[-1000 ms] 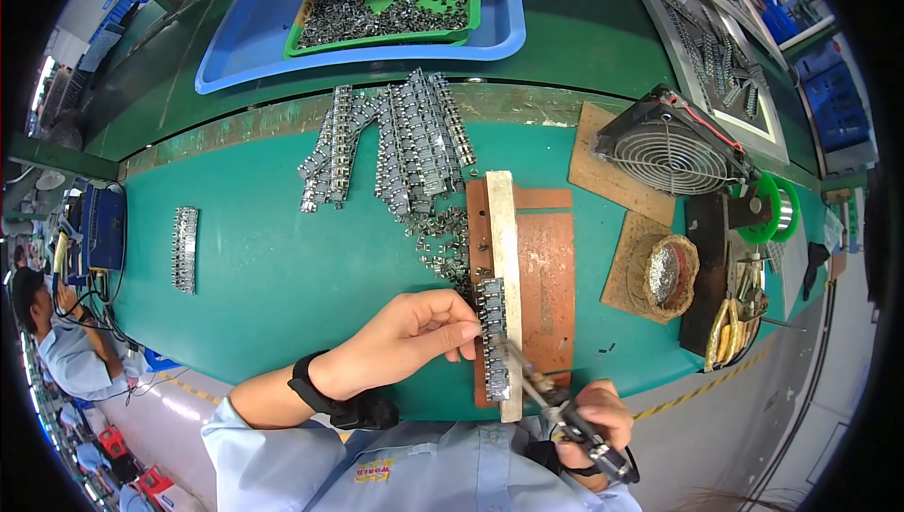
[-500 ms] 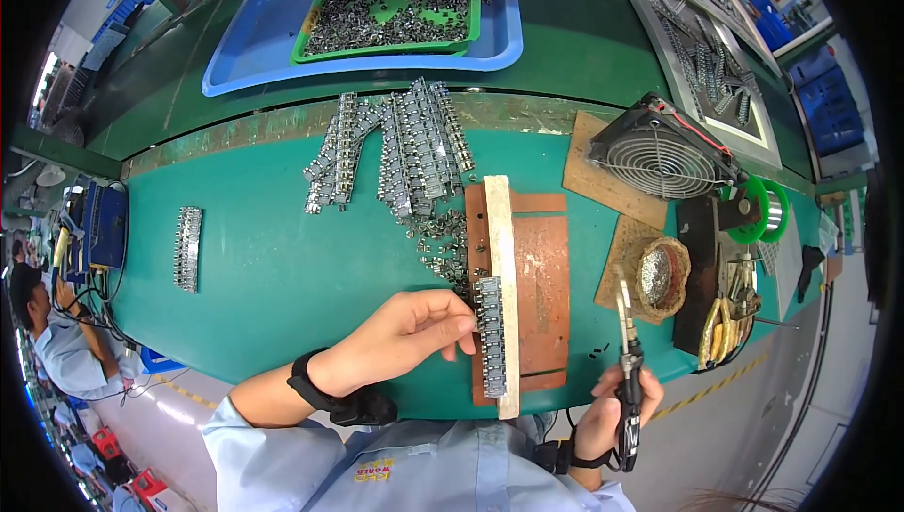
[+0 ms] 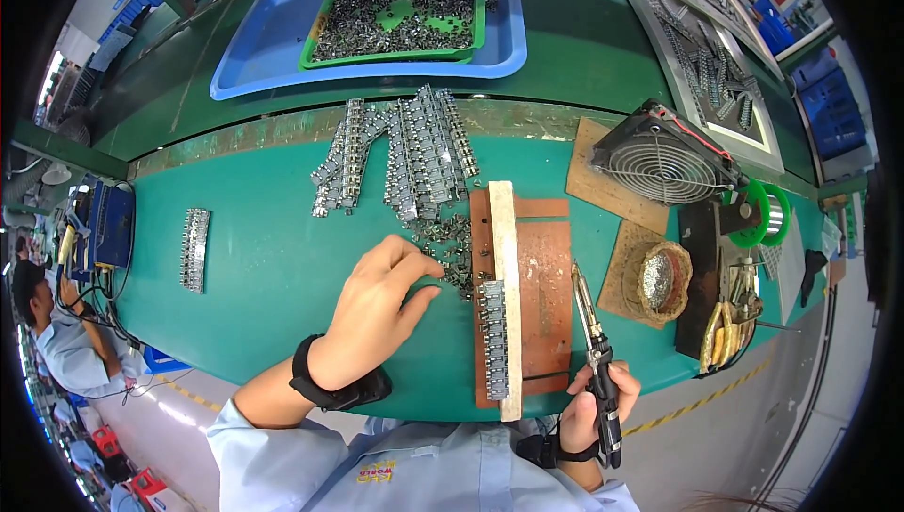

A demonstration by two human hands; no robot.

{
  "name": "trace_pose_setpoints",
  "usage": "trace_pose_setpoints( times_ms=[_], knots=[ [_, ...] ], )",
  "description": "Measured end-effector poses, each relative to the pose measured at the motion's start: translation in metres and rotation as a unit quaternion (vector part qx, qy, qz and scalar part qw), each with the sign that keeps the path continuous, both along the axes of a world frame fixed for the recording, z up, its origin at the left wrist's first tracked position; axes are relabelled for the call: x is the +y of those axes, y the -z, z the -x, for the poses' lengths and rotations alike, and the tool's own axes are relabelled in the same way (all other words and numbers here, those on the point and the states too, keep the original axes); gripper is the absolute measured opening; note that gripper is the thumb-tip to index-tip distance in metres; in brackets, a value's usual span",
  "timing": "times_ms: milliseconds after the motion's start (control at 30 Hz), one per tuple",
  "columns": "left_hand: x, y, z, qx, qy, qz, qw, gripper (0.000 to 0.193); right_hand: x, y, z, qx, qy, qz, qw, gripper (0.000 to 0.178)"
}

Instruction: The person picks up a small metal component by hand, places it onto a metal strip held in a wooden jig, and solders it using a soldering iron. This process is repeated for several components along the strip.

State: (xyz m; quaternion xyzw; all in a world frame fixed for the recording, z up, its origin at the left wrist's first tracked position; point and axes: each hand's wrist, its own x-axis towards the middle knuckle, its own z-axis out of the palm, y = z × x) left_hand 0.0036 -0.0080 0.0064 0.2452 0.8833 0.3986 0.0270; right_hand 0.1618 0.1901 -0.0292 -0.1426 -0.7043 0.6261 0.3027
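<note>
My left hand (image 3: 375, 303) is over the green mat beside a loose heap of tiny metal parts (image 3: 450, 246). Its thumb and index finger are apart, and nothing shows between them. In my right hand (image 3: 595, 406) is a soldering iron (image 3: 599, 357), its tip pointing up and away over the right edge of the reddish-brown board (image 3: 544, 295). A pale wooden bar (image 3: 508, 229) lies lengthwise on that board. Against the bar's left side rests a strip of small grey circuit boards with metal parts (image 3: 493, 342), touched by neither hand.
Stacked grey strips (image 3: 424, 159) lie beyond the heap; a single strip (image 3: 194, 250) lies far left. A blue tray (image 3: 254, 65) holds a green tray (image 3: 482, 27) of small parts. To the right are a fan (image 3: 659, 159), a solder-filled dish (image 3: 663, 282) and a solder wire spool (image 3: 774, 213).
My left hand has left the strip by the bar, moving left and away toward the loose parts. The soldering iron has shifted left, its tip now nearer the board.
</note>
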Motion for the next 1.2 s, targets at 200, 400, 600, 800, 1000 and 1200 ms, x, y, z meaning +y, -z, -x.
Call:
trace_pose_setpoints(
  times_ms=[200, 400, 600, 800, 1000, 1200],
  knots=[
    [0.0, 0.002, 0.001, 0.06, 0.023, 0.046, 0.997, 0.014, 0.0, 0.0, -0.003, 0.002, -0.006, -0.006, 1.0, 0.045],
    [0.002, -0.001, 0.0, 0.093, 0.035, 0.056, 0.993, 0.012, -0.001, 0.0, -0.002, 0.001, -0.008, -0.007, 1.0, 0.043],
    [-0.003, -0.002, -0.001, 0.067, 0.005, 0.022, 0.997, 0.01, -0.002, -0.002, 0.0, 0.0, 0.0, -0.015, 1.0, 0.042],
    [-0.003, -0.01, -0.004, -0.146, 0.006, -0.074, 0.987, 0.009, -0.002, 0.0, -0.003, -0.005, 0.008, -0.029, 1.0, 0.041],
    [-0.005, -0.01, -0.007, -0.49, 0.058, -0.253, 0.832, 0.011, -0.001, 0.002, -0.003, -0.007, 0.01, -0.026, 1.0, 0.041],
    [-0.002, -0.005, -0.014, -0.526, 0.071, -0.24, 0.813, 0.015, 0.001, 0.004, -0.005, -0.009, 0.016, -0.023, 1.0, 0.041]
  ],
)
